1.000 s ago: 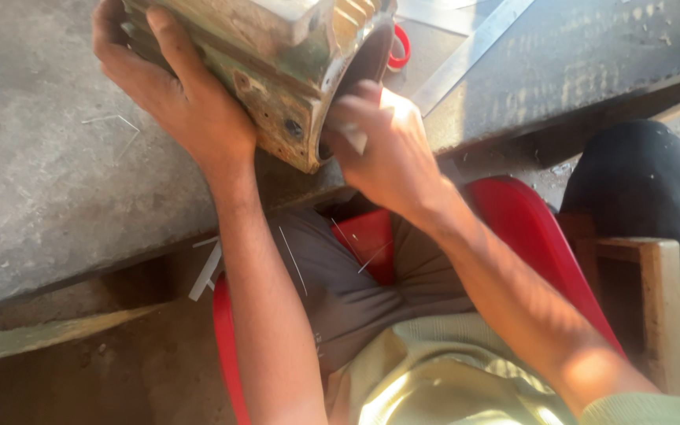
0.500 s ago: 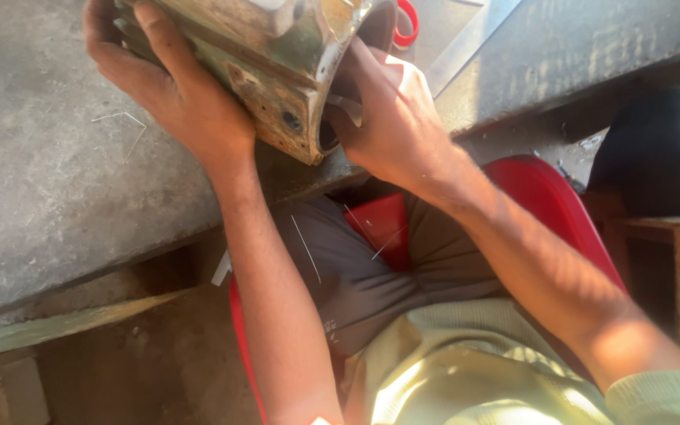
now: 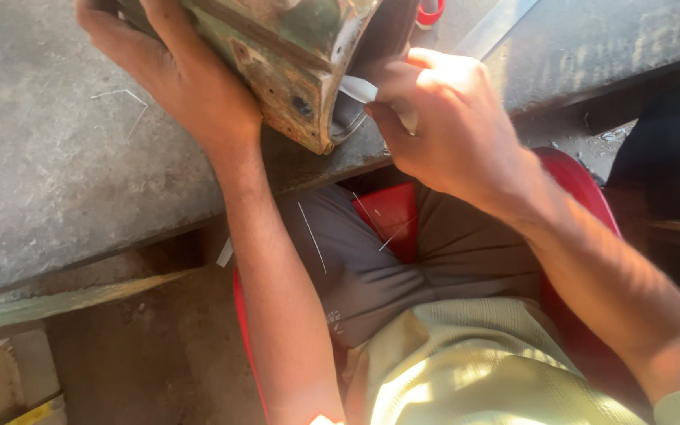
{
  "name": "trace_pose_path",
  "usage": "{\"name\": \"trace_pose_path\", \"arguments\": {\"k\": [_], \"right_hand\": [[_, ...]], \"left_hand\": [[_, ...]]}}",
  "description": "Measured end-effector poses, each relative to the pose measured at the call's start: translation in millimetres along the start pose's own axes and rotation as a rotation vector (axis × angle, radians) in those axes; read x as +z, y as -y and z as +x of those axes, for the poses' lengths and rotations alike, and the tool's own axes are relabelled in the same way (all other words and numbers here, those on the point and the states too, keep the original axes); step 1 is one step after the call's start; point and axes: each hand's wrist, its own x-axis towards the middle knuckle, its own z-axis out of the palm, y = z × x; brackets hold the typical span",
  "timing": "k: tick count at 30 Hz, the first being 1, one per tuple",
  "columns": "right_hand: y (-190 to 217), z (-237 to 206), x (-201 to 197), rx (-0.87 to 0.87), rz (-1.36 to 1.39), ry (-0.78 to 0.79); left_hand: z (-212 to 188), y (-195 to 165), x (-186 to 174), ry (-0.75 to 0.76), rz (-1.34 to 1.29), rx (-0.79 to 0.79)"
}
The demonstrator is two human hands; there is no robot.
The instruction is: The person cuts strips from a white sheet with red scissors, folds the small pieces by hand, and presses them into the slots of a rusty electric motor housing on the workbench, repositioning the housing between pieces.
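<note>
A: While the left hand point(image 3: 179, 86) grips the worn green metal housing point(image 3: 293, 59) on the grey workbench point(image 3: 57, 181), fingers wrapped over its side, what's the right doing?
B: Right hand point(image 3: 446, 118) pinches a white strip point(image 3: 356, 88) at the housing's round opening.

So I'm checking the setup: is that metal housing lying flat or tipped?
Tipped. The metal housing leans on the workbench edge, left hand bracing it.

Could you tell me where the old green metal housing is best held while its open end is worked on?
Grip the green metal housing by its flat outer flank, from the far-left side, as the left hand does; that leaves the round opening clear for the right hand.
</note>
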Motion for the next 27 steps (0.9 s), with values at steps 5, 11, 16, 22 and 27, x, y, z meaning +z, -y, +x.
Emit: {"name": "trace_pose_path", "arguments": {"k": [5,11,16,22,27], "right_hand": [[9.5,25.1,16.5,-0.013,0.029,-0.060],[13.5,13.3,1.7,-0.059,0.014,-0.052],[5.8,0.2,8.3,-0.005,0.023,-0.024],[6.7,16.8,32.5,-0.010,0.090,-0.170],[8.8,14.6,21.0,-0.073,0.104,-0.153]], "left_hand": [[-0.2,3.1,-0.8,0.010,-0.008,0.017],[-4.7,12.3,-2.6,-0.006,0.029,0.025],[-8.7,28.5,-3.5,-0.031,0.105,0.010],[-7.2,35.7,-3.3,-0.061,0.146,0.018],[-7.8,36.9,-6.4,-0.070,0.150,0.012]]}}
